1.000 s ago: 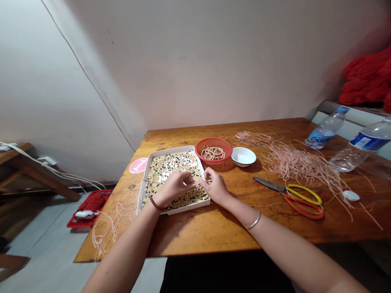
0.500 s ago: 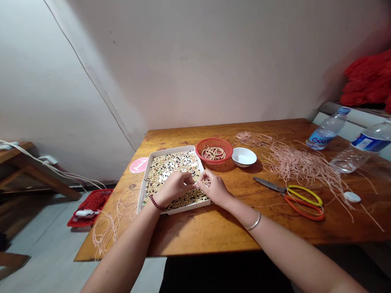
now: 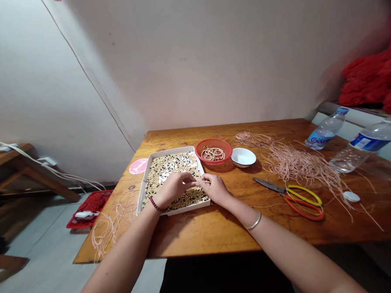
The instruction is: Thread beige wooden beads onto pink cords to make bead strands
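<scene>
My left hand (image 3: 173,189) and my right hand (image 3: 215,189) sit over a shallow white tray (image 3: 142,183) filled with mixed beads (image 3: 178,163), mostly tan with some dark and white ones. Their fingertips pinch together above the tray's right part. A thin beading cord (image 3: 202,181) seems to run between them, though it is too fine to see clearly. A dark red bead bracelet (image 3: 155,204) circles my left wrist, and a metal bangle (image 3: 253,221) circles my right forearm.
On the wooden table (image 3: 230,227) are a red basket (image 3: 228,150) of coiled bead strands, a white bowl (image 3: 243,157), loose pink cords (image 3: 299,165), scissors (image 3: 287,196), and plastic bottles (image 3: 325,133). A red crate (image 3: 92,209) sits on the floor to the left.
Both hands have dropped slightly toward the tray, with the fingertips still together. The view has shifted a little.
</scene>
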Tool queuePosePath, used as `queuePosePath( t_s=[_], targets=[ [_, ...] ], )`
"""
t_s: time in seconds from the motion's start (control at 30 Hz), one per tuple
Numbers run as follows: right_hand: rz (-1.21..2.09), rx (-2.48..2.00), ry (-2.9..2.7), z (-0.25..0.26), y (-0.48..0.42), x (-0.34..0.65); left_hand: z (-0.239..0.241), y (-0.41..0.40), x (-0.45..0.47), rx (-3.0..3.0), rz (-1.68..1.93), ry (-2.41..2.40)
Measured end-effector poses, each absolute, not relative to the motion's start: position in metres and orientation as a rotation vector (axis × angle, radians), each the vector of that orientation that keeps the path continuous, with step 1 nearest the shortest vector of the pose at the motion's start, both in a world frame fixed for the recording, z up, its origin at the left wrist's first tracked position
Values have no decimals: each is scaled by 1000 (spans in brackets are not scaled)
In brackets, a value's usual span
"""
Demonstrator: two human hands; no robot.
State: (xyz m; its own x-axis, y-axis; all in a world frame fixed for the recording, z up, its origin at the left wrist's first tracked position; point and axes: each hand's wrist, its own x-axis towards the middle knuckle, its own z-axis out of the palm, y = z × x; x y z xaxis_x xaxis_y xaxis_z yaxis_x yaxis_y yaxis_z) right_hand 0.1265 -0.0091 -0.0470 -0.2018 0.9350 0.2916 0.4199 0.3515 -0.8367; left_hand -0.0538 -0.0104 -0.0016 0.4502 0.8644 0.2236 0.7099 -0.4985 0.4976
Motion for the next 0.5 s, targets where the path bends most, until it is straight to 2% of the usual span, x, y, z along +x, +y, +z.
queuePosePath(
  t_s=[0.33, 0.5],
  targets=[
    [1120, -1129, -1519, -62, 8, 124, 5, -15, -50, 2382, 695, 1291],
    [1136, -1120, -1492, -65, 10, 123, 4, -14, -50, 2397, 742, 1246]
  ],
)
